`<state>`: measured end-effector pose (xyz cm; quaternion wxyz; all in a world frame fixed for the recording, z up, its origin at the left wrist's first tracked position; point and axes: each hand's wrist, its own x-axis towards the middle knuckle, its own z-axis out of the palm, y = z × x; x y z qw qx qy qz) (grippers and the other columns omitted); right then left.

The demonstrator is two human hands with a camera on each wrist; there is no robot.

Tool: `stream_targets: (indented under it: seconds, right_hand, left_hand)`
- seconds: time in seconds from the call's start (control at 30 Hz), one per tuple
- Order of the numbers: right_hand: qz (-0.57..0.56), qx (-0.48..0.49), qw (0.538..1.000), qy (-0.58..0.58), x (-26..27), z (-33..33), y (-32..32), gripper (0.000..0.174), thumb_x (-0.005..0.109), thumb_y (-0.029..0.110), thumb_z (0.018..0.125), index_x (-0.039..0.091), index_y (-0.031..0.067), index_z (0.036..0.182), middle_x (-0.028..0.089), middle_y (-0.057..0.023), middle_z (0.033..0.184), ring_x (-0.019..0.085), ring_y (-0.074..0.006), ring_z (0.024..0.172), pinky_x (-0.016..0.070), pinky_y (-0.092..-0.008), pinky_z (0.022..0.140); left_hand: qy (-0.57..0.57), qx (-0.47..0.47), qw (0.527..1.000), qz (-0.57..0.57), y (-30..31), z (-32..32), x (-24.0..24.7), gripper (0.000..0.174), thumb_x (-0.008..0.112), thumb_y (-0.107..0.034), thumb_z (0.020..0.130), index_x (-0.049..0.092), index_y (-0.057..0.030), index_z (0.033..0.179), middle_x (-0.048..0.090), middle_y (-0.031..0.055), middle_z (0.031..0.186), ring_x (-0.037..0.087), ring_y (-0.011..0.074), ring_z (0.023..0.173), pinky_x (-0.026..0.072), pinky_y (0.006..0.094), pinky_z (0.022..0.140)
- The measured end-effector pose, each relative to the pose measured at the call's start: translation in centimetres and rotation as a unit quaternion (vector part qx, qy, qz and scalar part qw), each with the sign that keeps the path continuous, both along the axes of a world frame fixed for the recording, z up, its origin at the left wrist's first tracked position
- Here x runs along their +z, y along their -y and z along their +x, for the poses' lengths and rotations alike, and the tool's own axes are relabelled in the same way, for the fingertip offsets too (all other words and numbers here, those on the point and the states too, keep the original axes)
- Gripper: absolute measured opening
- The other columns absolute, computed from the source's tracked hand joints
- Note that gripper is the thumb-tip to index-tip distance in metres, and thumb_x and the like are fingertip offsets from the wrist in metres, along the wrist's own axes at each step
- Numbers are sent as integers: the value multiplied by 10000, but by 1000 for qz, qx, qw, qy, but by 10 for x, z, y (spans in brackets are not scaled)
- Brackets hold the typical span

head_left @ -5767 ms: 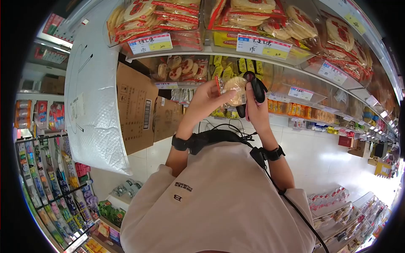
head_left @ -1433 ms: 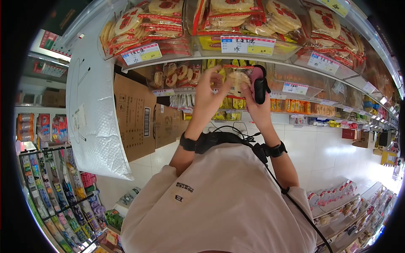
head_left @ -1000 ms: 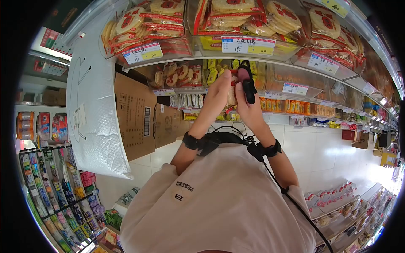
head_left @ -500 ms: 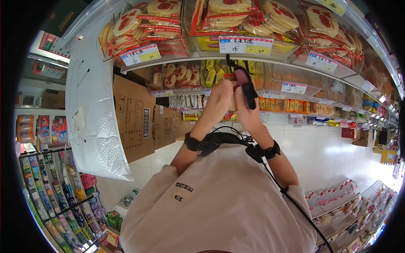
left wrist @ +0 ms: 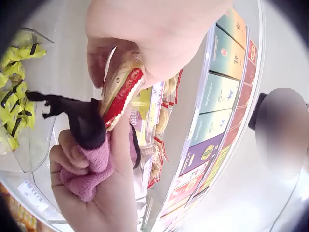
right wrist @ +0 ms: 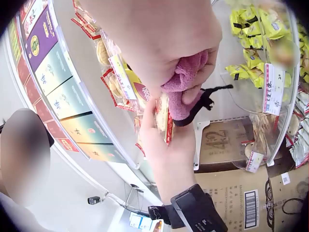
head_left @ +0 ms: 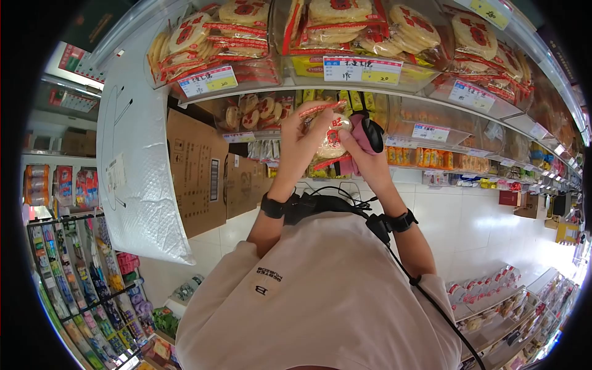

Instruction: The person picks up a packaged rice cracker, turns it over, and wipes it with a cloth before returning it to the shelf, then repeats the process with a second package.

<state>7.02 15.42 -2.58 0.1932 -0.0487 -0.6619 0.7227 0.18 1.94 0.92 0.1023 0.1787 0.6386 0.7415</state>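
A round rice cracker in a clear and red wrapper (head_left: 333, 137) is between the two hands, its printed face up. The left hand (head_left: 301, 142) pinches its left side; in the left wrist view the left hand (left wrist: 154, 36) has thumb and fingers on the packet (left wrist: 121, 94). The right hand (head_left: 370, 161) has its thumb on the packet's right edge. Its fingers curl round a pink and black cloth (head_left: 364, 137). In the right wrist view the right hand (right wrist: 159, 43) grips the cloth (right wrist: 186, 87) beside the packet (right wrist: 164, 116).
Bagged crackers (head_left: 345, 21) fill clear bins on the shelf above. Yellow packets (head_left: 311, 95) and more crackers (head_left: 265, 108) lie in lower bins. A silver padded sheet (head_left: 139, 160) and a cardboard box (head_left: 197, 166) stand at left. Cables (head_left: 345, 192) hang by the waist.
The hands have turned and drawn slightly apart, and the cracker's red-printed face shows between them. The pink cloth hangs lower, under the right hand.
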Motion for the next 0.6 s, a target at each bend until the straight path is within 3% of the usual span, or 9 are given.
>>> stream_targets:
  seconds: [0.03, 0.1, 0.17, 0.33, 0.43, 0.53, 0.6]
  right_hand:
    - [23, -1, 999, -40, -9, -4, -2, 155, 681, 193, 950, 588, 69, 966, 558, 25, 662, 493, -56, 462, 351, -230, 400]
    - [14, 10, 1000, 5, -9, -1, -9, 155, 695, 188, 938, 606, 65, 966, 572, 24, 683, 494, -57, 461, 352, -227, 399]
    - [-49, 32, 983, 173, 2, 11, -20, 158, 701, 195, 934, 628, 61, 975, 581, 25, 700, 498, -55, 470, 358, -224, 406]
    - [-73, 27, 986, 150, 15, 11, -25, 136, 700, 188, 930, 656, 62, 952, 575, 19, 655, 487, -53, 446, 342, -223, 390]
    - [-73, 24, 989, 130, 8, 12, -29, 127, 699, 176, 922, 647, 60, 931, 582, 14, 651, 485, -53, 441, 339, -225, 386]
    - [-66, 10, 991, 112, 10, 13, -29, 125, 698, 165, 917, 629, 62, 900, 573, 25, 646, 477, -47, 443, 335, -228, 384]
    - [-106, -53, 989, 92, 2, 13, -30, 116, 695, 161, 919, 640, 59, 926, 591, 30, 705, 512, -42, 526, 379, -221, 443]
  left_hand:
    - [8, -4, 1000, 11, 0, -1, 1, 195, 642, -123, 963, 666, 25, 1088, 673, 39, 955, 613, 76, 886, 505, 241, 764]
    - [0, 2, 1000, 12, 0, -3, -3, 193, 648, -130, 960, 679, 27, 1068, 675, 35, 949, 618, 75, 863, 508, 239, 739]
    - [23, -8, 1000, 7, 2, -4, -4, 197, 654, -137, 956, 686, 31, 1054, 678, 34, 942, 623, 78, 845, 510, 238, 727]
    - [90, -80, 992, -35, 4, -4, -3, 212, 668, -156, 941, 692, 41, 1017, 678, 34, 932, 631, 94, 842, 509, 239, 744]
    - [-16, -104, 990, -96, 3, -9, -6, 200, 665, -161, 939, 700, 32, 981, 674, 42, 953, 632, 101, 847, 508, 240, 751]
    - [7, -104, 993, -53, -3, -6, -10, 256, 687, -148, 928, 652, 15, 1122, 677, 58, 1001, 634, 100, 869, 517, 250, 777]
    - [40, -101, 993, -47, -4, -1, -13, 377, 710, -153, 920, 589, 10, 1237, 682, 60, 1035, 640, 91, 892, 532, 250, 778]
